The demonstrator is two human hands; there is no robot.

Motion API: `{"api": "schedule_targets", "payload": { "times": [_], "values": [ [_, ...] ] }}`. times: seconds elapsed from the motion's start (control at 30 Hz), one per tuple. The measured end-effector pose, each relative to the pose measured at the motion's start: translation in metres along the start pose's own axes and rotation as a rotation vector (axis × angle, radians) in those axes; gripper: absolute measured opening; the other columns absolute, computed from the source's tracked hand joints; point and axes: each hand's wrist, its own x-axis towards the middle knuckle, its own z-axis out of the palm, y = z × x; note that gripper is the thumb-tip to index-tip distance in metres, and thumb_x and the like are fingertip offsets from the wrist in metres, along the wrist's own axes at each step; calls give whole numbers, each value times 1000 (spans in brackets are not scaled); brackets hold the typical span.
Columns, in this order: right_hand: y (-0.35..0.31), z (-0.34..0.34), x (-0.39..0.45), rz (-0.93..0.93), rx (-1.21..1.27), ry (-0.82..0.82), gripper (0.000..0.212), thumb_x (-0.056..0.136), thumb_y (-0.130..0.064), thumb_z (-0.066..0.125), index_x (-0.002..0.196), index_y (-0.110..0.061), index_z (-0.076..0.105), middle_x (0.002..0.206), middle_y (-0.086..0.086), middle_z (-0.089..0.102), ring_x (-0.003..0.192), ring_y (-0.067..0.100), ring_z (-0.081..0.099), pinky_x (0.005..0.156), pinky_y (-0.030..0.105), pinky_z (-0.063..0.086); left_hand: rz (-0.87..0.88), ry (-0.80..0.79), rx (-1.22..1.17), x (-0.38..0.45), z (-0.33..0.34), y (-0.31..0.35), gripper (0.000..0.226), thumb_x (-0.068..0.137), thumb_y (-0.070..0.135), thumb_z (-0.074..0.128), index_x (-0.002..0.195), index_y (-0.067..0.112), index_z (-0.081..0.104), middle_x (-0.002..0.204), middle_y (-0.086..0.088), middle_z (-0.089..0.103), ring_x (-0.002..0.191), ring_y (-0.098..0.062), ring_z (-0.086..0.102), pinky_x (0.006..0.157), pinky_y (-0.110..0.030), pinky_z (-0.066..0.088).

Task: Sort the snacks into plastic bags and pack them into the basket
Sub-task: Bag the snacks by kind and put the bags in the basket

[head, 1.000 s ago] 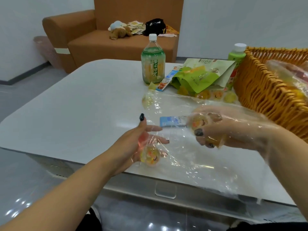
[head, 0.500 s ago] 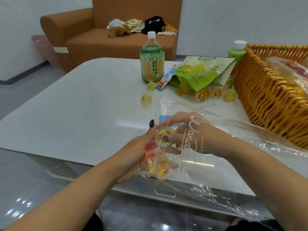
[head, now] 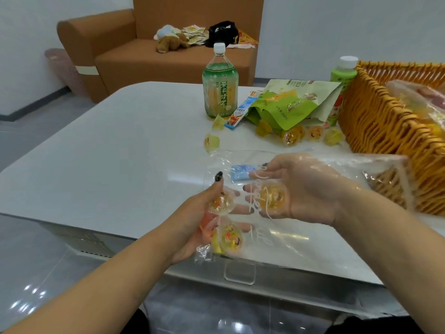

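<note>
A clear plastic bag [head: 296, 237] lies across the white table's [head: 108, 153] near edge. My left hand [head: 192, 222] grips the bag's closed end from outside, thumb up. Three jelly cups sit there inside the bag; the lowest one is yellow [head: 228, 238]. My right hand [head: 305, 186] is inside the bag and holds another orange jelly cup [head: 273, 197] in its curled fingers. Several loose jelly cups [head: 291, 137] lie further back by a green snack pouch [head: 289, 104]. The wicker basket [head: 385, 131] stands at the right with a filled bag [head: 421, 100] in it.
A tall green tea bottle [head: 220, 92] stands mid-table, with a narrow snack packet [head: 238, 114] leaning beside it. A small green bottle [head: 342, 75] is behind the pouch. A blue packet [head: 243, 171] lies under the bag. A brown sofa [head: 144, 61] is beyond the table.
My right hand reached deep into the bag to my left hand, left a jelly cup there, and has drawn back to the right, still holding one cup.
</note>
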Motion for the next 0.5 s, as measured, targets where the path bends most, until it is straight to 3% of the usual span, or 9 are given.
{"api": "schedule_targets", "payload": {
  "times": [0.07, 0.17, 0.27, 0.33, 0.4, 0.5],
  "values": [
    [0, 0, -6, 38, 98, -77, 40, 84, -5, 46, 123, 5, 47, 123, 26, 57, 105, 41, 64, 79, 48, 58, -18, 37, -22, 2, 1, 0, 64, 79, 56, 50, 122, 10, 61, 108, -16, 73, 98, -34, 71, 93, -47, 53],
    [2, 3, -6, -85, -2, -96, 27, 90, 11, 42, 115, 9, 53, 115, 30, 63, 96, 37, 69, 77, 42, 60, -30, 50, -28, 4, 2, -2, 66, 84, 61, 43, 115, 10, 70, 112, -23, 70, 100, -39, 70, 96, -51, 51],
    [9, 2, -5, -245, -211, -21, 22, 94, 9, 46, 112, 13, 57, 104, 26, 66, 80, 29, 72, 70, 32, 60, -34, 26, -32, 6, 7, -5, 66, 93, 63, 30, 103, 18, 77, 108, -21, 71, 96, -38, 71, 91, -51, 54],
    [12, 3, -6, -362, -346, 83, 17, 94, 7, 48, 108, 10, 57, 94, 25, 62, 71, 30, 67, 77, 41, 58, -20, 3, -54, 4, 12, -7, 64, 95, 62, 24, 111, 21, 71, 109, -14, 73, 96, -35, 71, 83, -48, 59],
    [15, 0, -1, -446, -503, 191, 14, 93, 6, 51, 104, 7, 60, 93, 25, 60, 76, 33, 62, 87, 53, 53, 4, -17, -61, 3, 16, -9, 62, 95, 63, 20, 115, 26, 66, 111, -9, 73, 97, -33, 72, 82, -48, 59],
    [19, 1, 3, -524, -633, 232, 13, 90, 4, 58, 100, 10, 63, 90, 22, 64, 81, 31, 62, 87, 59, 51, 31, -40, -20, 8, 17, -10, 57, 90, 63, 26, 115, 30, 66, 116, -7, 72, 96, -31, 72, 83, -45, 59]
  ]
}}
